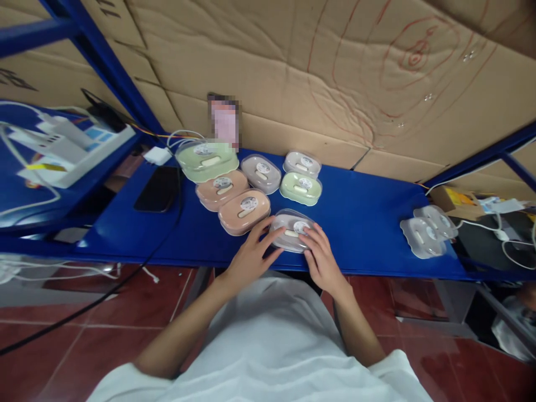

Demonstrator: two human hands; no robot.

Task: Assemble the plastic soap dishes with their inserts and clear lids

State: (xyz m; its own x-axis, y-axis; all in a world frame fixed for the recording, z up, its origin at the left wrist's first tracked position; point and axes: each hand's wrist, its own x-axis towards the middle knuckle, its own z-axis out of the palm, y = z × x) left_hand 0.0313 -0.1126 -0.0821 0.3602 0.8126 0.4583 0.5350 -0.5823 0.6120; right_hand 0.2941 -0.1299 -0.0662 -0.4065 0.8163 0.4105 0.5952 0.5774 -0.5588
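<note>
My left hand (251,254) and my right hand (320,257) both rest on a pale lilac plastic box with a clear lid (291,229) near the front edge of the blue shelf (364,223). The fingers of each hand lie spread along the box's sides, pressing on it from left and right. Just behind the box lie several similar lidded boxes: two pink ones (244,211) (221,190), a large green one (206,159), a small green one (300,188) and two lilac ones (261,173) (302,163).
Two clear lids or trays (427,230) lie at the shelf's right end. A black phone (158,188) and a white charger (158,155) with cables sit at the left. Cardboard lines the back wall. White power strips (62,148) rest on the left shelf.
</note>
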